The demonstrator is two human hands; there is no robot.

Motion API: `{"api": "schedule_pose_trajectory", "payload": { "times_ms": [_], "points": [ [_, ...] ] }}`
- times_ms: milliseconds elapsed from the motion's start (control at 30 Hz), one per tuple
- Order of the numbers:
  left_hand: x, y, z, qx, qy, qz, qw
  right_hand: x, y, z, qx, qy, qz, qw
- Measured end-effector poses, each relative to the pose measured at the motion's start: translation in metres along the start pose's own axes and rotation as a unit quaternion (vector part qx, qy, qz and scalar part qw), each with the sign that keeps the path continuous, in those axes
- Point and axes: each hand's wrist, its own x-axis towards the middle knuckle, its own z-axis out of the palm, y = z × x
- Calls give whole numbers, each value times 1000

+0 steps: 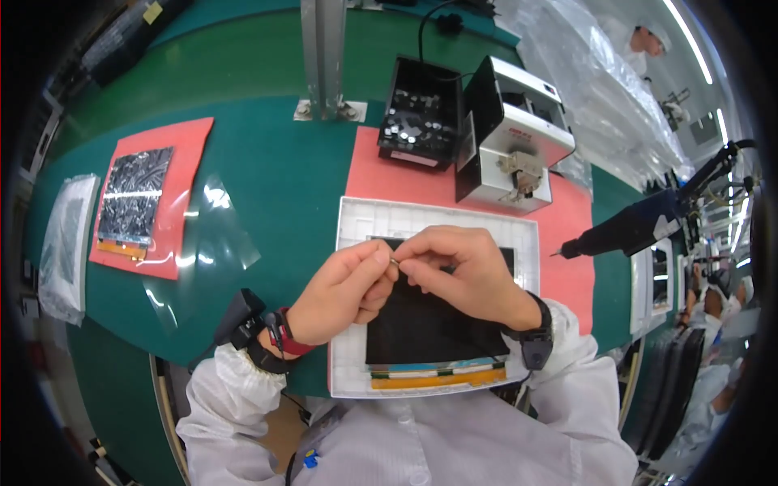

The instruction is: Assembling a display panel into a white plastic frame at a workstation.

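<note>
My left hand (344, 285) and my right hand (463, 269) meet fingertip to fingertip, both closed in a pinch. Between them shows a tiny metallic-looking bit, too small to name. Right below the hands is a black display panel (433, 328), with an orange flex strip (442, 380) along its near edge. The panel lies in a shallow white plastic housing (347, 374), and my hands and wrists cover part of both.
Behind the housing stand a black bin (421, 154) of small parts and a white-and-black dispenser (519, 134). An electric screwdriver (624, 231) hangs at the right. On the left, a wrapped panel (136, 194) rests on a pink foam sheet (172, 235), beside a bagged white housing (71, 247). A metal post (322, 61) rises behind.
</note>
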Motion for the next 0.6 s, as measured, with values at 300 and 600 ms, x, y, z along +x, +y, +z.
{"api": "schedule_pose_trajectory", "payload": {
  "times_ms": [300, 600],
  "points": [
    [2, -2, 1, 0, 19, -4, 1000, 2, 6, 3, 35, 20, 6, 999],
    [0, -2, -1, -14, 13, -11, 1000, 3, 5, 6, 118, 14, 58, 991]
  ]
}}
